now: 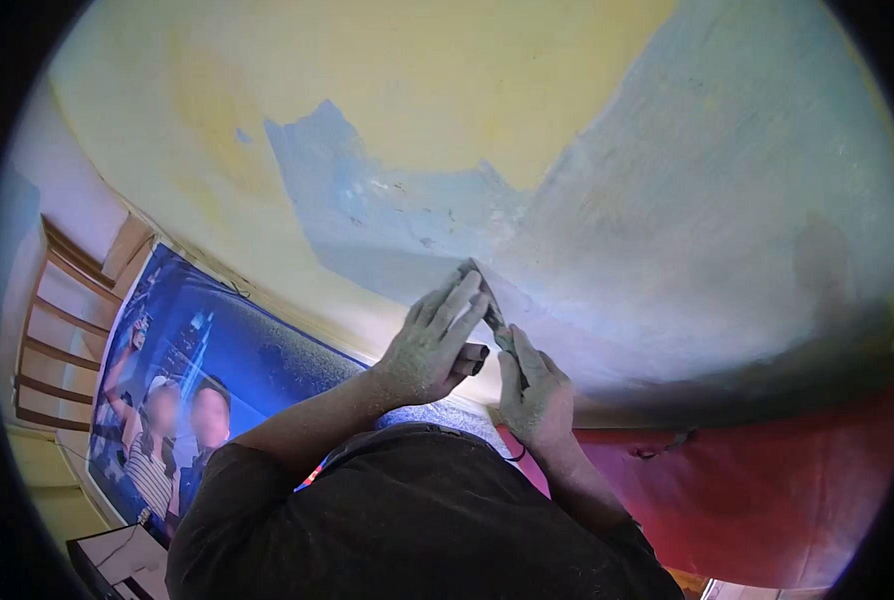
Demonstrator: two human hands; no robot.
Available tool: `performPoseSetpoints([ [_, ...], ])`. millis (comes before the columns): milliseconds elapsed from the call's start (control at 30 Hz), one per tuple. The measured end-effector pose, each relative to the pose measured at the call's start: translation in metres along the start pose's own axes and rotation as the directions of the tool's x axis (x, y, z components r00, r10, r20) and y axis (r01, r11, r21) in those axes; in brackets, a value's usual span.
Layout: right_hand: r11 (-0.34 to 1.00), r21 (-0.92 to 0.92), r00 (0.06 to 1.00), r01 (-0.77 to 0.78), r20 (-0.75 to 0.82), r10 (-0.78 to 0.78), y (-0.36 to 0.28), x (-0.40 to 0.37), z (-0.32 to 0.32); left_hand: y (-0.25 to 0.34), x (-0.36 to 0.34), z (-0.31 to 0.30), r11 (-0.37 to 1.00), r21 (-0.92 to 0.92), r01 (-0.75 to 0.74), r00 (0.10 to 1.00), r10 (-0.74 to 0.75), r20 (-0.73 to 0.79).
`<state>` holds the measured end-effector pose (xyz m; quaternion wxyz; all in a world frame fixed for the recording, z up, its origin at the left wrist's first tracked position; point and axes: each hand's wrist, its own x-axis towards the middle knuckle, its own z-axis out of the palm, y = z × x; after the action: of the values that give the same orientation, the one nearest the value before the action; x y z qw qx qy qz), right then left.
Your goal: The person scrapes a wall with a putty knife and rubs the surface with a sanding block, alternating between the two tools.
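My left hand [425, 345], coated in pale dust, has its fingers stretched toward the wall [467, 90] over a dark, thin sheet that looks like sandpaper [491, 306]. One end of this sheet curls into a roll below my left palm. My right hand [537, 395], dusty too, pinches the lower right edge of the sandpaper between thumb and fingers. Around the hands, the wall carries a grey-blue patch [322, 170] with chipped, scuffed marks and a broad smoothed grey area [687, 200] to the right. Yellow paint surrounds the patch above.
A blue poster [257, 340] with two people printed on it stands at the left, dust speckled over it. Behind it is a wooden slatted rack [62, 340]. Red sheeting [747, 490] covers the lower right. A dark-framed object [122, 560] sits at the bottom left.
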<state>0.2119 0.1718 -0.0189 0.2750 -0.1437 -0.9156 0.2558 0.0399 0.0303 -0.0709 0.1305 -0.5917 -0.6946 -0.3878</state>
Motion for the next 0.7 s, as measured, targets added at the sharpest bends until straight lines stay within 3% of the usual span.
performPoseSetpoints([
  [100, 0.994, -0.083, 0.995, -0.066, 0.066, 0.072, 0.004, -0.006, 0.003, 0.004, 0.001, -0.004, 1.0, 0.003, 0.01, 0.999, -0.01, 0.036],
  [200, 1.0, 0.006, 1.0, 0.001, 0.012, -0.001, 0.014, -0.012, -0.006, 0.004, 0.003, 0.002, 1.0, 0.0, -0.024, 0.999, 0.023, 0.039],
  [233, 0.996, -0.01, 0.995, -0.087, 0.056, 0.088, 0.014, -0.012, -0.008, 0.005, 0.003, 0.006, 1.0, -0.014, -0.024, 0.999, 0.025, 0.027],
  [333, 0.994, -0.013, 0.994, -0.105, 0.011, 0.105, 0.013, -0.012, 0.0, 0.004, 0.003, 0.006, 1.0, -0.021, -0.021, 0.999, 0.021, 0.042],
  [433, 0.999, 0.042, 0.998, 0.017, -0.063, -0.015, 0.011, -0.012, 0.004, 0.0, -0.001, 0.008, 0.999, -0.045, -0.025, 0.998, 0.027, 0.053],
  [533, 0.995, -0.014, 0.994, -0.101, 0.039, 0.101, 0.009, -0.012, -0.008, 0.001, 0.0, 0.01, 0.997, -0.064, -0.035, 0.999, 0.038, 0.039],
  [700, 0.999, -0.033, 1.0, -0.016, -0.001, 0.016, 0.009, -0.006, -0.012, 0.004, 0.002, 0.006, 0.999, -0.033, -0.011, 1.0, 0.012, 0.019],
])
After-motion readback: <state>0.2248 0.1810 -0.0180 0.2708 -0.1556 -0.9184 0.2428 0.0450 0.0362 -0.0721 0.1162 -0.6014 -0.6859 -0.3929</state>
